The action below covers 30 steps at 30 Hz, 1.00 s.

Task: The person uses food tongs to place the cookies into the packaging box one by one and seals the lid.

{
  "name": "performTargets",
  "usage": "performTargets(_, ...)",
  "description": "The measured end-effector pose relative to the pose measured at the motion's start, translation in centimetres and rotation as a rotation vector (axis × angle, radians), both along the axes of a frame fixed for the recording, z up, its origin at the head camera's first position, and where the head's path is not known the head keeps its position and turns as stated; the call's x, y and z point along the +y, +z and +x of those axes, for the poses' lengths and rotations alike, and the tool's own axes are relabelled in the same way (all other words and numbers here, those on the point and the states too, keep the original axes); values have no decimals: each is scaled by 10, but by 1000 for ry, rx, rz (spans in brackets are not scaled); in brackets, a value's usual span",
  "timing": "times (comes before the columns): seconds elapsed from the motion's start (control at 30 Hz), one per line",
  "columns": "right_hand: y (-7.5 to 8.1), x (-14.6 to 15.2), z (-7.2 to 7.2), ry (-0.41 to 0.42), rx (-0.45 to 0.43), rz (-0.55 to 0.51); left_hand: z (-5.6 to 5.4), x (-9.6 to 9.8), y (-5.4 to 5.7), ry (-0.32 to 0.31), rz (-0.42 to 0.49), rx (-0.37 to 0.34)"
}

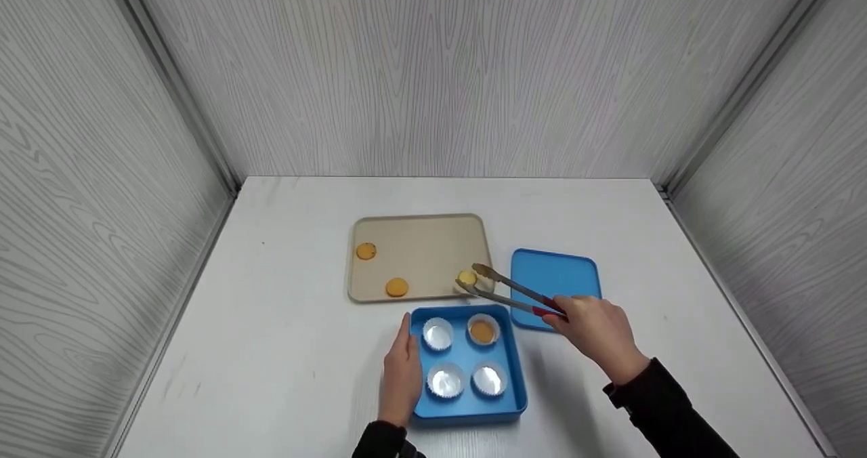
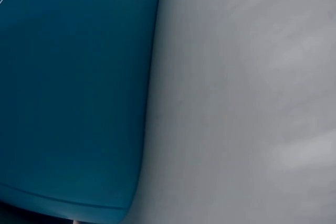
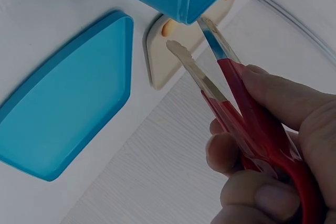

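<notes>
My right hand (image 1: pixel 599 332) grips red-handled metal tongs (image 3: pixel 252 129), its fingers and thumb curled round the handles. The tong tips stand apart on either side of a small yellow cookie (image 1: pixel 467 278) at the near right corner of a beige tray (image 1: pixel 420 226). My left hand (image 1: pixel 402 377) rests along the left wall of a blue box (image 1: pixel 467 356), fingers straight; in the left wrist view the box wall (image 2: pixel 73 93) fills the left side. Inside the box are several foil-like paper cups. The far right cup (image 1: pixel 483 329) contains an orange-brown cookie; the near left cup (image 1: pixel 446 380) shows bare silver.
Two more cookies lie on the tray, one at the far left (image 1: pixel 366 251) and one near the front edge (image 1: pixel 397 286). A blue lid (image 1: pixel 555 275) lies right of the tray, under the tongs in the head view. Grey wood-grain walls (image 1: pixel 440 72) enclose the white table (image 1: pixel 271 309).
</notes>
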State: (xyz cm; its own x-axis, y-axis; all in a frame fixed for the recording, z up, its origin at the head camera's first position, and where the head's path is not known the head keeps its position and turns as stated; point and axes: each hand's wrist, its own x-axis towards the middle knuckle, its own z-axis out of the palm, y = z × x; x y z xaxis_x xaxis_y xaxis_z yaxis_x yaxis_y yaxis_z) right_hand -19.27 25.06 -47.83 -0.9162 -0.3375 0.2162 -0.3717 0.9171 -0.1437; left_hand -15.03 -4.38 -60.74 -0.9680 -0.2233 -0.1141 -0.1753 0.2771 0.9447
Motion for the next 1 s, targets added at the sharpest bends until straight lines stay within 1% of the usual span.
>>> performTargets(0.17, 0, -3, -4, -20, -49, 5, 1, 0, 0, -2, -2, 1)
performTargets(0.3, 0, -4, -7, -31, -71, 5, 0, 0, 0, 3, -2, -6)
performTargets(0.43, 1, -5, -7, -31, -71, 10, 0, 0, -1, 7, -17, -14)
performTargets(0.6, 1, -4, -8, -31, -69, 6, 1, 0, -1, 10, -28, 3)
performTargets(0.77, -1, -3, -9, -25, -53, 3, 1, -1, -2, 3, -16, 23)
performTargets(1.0, -2, -3, -10, -30, -79, 6, 2, 0, -1, 4, 1, 14)
